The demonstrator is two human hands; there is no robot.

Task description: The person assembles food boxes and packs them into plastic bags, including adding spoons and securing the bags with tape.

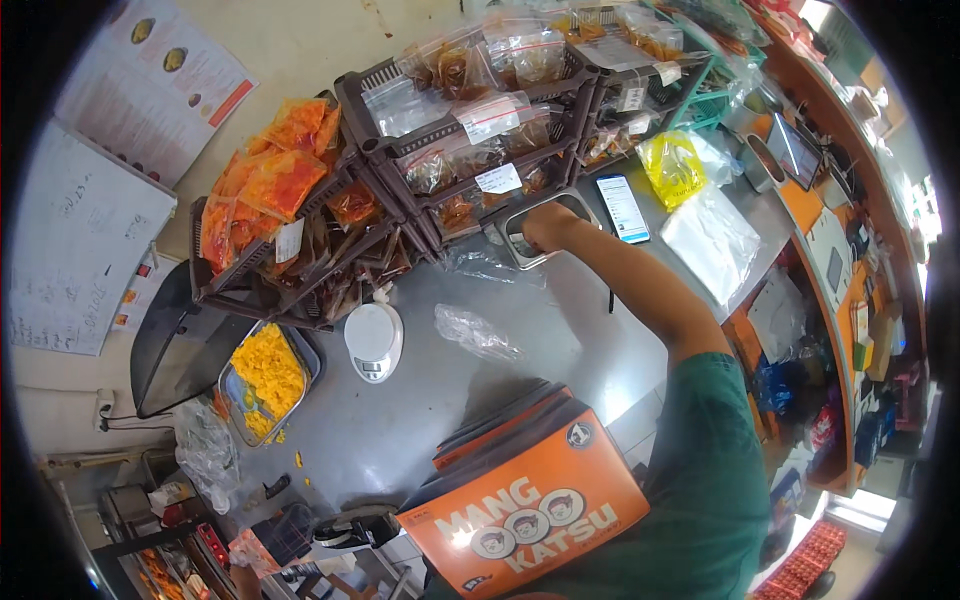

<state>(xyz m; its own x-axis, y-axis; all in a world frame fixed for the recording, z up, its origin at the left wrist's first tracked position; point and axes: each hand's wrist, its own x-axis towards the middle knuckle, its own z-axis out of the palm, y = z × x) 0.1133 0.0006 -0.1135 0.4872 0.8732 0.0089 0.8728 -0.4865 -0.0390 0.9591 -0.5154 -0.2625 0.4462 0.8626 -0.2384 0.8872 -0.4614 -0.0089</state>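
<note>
Head view, one moment. Right hand (545, 228): partly curled, fingers lowered into a stainless-steel pan (516, 240); whether the fingers have hold of anything is hidden inside. Bare forearm, green sleeve (708, 420), entering from lower right. Left hand: not clearly identifiable, so its opening and any hold cannot be told; part of a hand shows, cut off, near the lower left, beside a red-and-dark pouch (275, 540), owner uncertain.

Pan: on the metal surface (350, 440), just in front of the dark brown plastic crates (375, 145), which bear zip-seal bags (525, 60) of brown contents. Right of the pan: one smartphone (622, 208), screen lit; beyond it, one yellow plastic bag (672, 168) and a flat stack of clear plastic bags (712, 240). Below the forearm: one thin dark stick (611, 300), partly covered.

Left of the pan: one crumpled clear bag (475, 332); one white digital scale (373, 340), platform bare. Farther left: one crate heaped with red-orange sealed pouches (285, 180); one metal tray (236, 390) of yellow shredded food (268, 380), with scraps on the surface beside it.

Foreground: orange printed boxes (530, 510), stacked, tilted, in front of the green garment.
</note>
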